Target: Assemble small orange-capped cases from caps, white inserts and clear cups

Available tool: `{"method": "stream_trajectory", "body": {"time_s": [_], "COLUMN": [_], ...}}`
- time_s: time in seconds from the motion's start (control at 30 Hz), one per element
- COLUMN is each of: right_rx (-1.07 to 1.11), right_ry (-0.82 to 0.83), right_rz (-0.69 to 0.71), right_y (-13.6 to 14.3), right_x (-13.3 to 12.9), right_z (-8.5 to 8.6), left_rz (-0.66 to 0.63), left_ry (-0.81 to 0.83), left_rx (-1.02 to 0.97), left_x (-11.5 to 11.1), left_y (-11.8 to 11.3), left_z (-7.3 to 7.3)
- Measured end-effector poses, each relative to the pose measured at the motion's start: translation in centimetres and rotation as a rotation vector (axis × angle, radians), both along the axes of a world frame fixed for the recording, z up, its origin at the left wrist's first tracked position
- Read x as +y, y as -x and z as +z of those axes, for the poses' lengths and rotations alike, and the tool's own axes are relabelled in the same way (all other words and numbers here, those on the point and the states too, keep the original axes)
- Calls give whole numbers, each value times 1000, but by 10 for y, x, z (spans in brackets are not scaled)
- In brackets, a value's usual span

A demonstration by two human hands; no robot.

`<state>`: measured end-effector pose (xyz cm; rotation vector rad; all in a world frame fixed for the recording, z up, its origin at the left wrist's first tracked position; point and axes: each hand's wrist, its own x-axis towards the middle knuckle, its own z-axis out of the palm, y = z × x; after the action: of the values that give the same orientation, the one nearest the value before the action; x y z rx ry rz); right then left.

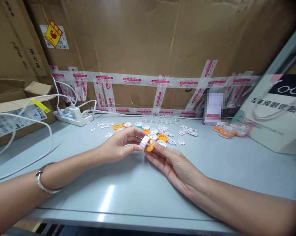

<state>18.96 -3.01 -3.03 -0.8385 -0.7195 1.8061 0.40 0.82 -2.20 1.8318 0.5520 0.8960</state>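
Observation:
My left hand pinches a white round plastic cap between thumb and fingers. My right hand grips an orange plastic piece with white parts inside it. Cap and orange piece meet edge to edge above the table; whether they are joined I cannot tell. Just behind the hands lie several round plastic rings, among them an orange ring and a white ring. Flat white openwork pieces lie to their right. Small white stemmed discs are on the left.
Clear plastic cups stand in rows at the back. Orange pieces with clear tops cluster at the right, by a paper bag and a pixelated upright object. On the left are a power strip, white cables and an open carton.

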Motion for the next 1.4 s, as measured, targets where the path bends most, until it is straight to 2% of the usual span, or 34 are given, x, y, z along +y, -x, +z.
{"method": "stream_trajectory", "body": {"time_s": [0.2, 0.53, 0.9, 1.2, 1.4], "right_rx": [11, -5, -58, -98, -122], "right_ry": [-7, -27, -49, -65, -63], "right_rz": [-6, -12, -4, -7, -3], "right_y": [0, 1, -1, -2, -1], "right_x": [-2, -3, -5, -4, -3], "right_z": [2, 3, 3, 2, 2], "left_rz": [33, 161, 185, 146, 205], "left_ry": [-136, -425, -447, -341, -484], "left_rx": [35, 191, 228, 202, 281], "left_x": [2, -3, -1, 0, -4], "left_y": [-1, 0, 0, 2, 2], "left_z": [-5, -2, -3, -6, -2]}}
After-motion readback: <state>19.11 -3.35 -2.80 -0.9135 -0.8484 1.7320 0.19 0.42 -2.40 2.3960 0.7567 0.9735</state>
